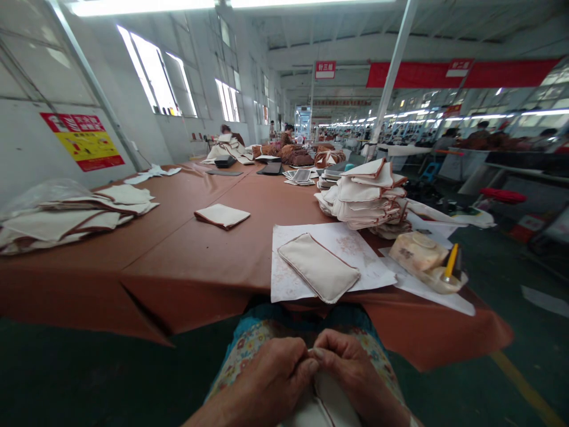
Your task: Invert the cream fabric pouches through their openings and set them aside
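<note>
Over my lap, my left hand point(284, 370) and my right hand point(342, 365) are close together, both closed on the edge of a cream fabric piece point(331, 400) with a brown seam. Thumbs and forefingers pinch it near its top; much of the piece is hidden under my hands. Just beyond, a flat cream fabric panel with brown edging point(317, 267) lies on a white paper sheet point(284, 284) at the table's front edge. Behind that paper rises an uneven stack of similar cream pieces point(362, 196).
A brown-covered table point(178, 261) fills the middle. On it lie a single folded cream piece point(222, 215), a pile of cream pieces point(75, 216) at left, and a glue-stained container point(420, 255) with a yellow-handled brush point(450, 263) at right. People sit farther back.
</note>
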A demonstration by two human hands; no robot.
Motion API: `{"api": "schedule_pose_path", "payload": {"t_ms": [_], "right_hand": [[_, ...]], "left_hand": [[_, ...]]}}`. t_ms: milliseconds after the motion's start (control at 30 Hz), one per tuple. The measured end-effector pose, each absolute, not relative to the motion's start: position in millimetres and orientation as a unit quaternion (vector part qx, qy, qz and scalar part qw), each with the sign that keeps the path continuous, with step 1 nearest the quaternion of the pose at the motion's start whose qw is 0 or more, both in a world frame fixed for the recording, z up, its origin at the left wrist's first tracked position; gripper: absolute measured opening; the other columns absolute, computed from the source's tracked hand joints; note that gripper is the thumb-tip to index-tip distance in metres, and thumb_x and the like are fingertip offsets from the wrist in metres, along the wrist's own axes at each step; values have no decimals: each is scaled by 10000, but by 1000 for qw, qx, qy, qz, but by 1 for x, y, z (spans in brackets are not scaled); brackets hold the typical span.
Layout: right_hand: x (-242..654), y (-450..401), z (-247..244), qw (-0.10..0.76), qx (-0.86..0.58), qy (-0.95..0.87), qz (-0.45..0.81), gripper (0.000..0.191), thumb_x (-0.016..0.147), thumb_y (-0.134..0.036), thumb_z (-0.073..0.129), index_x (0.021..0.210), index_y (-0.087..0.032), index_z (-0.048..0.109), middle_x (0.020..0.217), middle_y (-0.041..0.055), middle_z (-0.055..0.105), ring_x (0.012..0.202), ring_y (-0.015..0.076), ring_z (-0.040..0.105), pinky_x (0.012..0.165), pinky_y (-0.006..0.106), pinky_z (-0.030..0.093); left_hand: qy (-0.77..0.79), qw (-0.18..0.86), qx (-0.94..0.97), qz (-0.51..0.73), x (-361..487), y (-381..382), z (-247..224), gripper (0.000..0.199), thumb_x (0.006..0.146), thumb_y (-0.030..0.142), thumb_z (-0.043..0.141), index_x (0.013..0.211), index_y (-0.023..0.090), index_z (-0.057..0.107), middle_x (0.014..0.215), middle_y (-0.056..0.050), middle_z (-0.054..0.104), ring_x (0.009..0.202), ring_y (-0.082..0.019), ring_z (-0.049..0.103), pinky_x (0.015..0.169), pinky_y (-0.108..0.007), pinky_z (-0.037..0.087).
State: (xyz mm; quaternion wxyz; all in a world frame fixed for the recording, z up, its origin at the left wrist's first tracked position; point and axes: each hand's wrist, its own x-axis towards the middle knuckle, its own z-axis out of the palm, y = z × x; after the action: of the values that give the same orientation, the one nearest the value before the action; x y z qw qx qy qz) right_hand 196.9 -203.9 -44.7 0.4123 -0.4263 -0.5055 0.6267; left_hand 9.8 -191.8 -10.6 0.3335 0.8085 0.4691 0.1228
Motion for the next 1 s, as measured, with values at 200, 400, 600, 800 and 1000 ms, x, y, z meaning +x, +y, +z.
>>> {"api": "schedule_pose_path", "payload": {"t_ms": [200,400,600,800,1000], "right_hand": [[196,-204,-49,415,-426,-502,628,361,815,-474,663,728,-134,579,662,-13,526,624,101,409,579,239,314],[198,-206,-51,415,-430,-505,623,347,818,-463,660,720,-138,583,661,-13,532,639,107,423,596,240,330],[197,-206,-51,420,-426,-489,635,350,800,-470,675,710,-146,578,646,-21,522,611,98,404,574,234,315],[198,-207,-55,420,-426,-482,640,341,801,-456,677,711,-144,573,648,-23,512,618,96,392,570,228,312],[199,-207,-60,419,-427,-475,645,335,799,-453,683,721,-145,577,642,-23,509,602,93,385,553,230,294]], "left_hand": [[464,347,806,118,13,-194,-9,380,969,462,374,720,191,471,669,31,490,599,-100,407,535,-241,261],[469,348,804,110,16,-194,-7,371,966,446,374,715,188,463,662,28,476,593,-100,391,529,-243,255],[468,346,806,109,16,-194,-9,377,969,450,364,720,187,468,667,27,485,598,-99,399,535,-238,260],[475,351,799,111,17,-196,-8,376,969,449,371,720,186,474,667,30,487,601,-97,402,536,-239,254],[476,350,799,113,18,-196,-11,380,965,455,374,716,186,472,668,30,489,605,-100,402,544,-248,246]]}}
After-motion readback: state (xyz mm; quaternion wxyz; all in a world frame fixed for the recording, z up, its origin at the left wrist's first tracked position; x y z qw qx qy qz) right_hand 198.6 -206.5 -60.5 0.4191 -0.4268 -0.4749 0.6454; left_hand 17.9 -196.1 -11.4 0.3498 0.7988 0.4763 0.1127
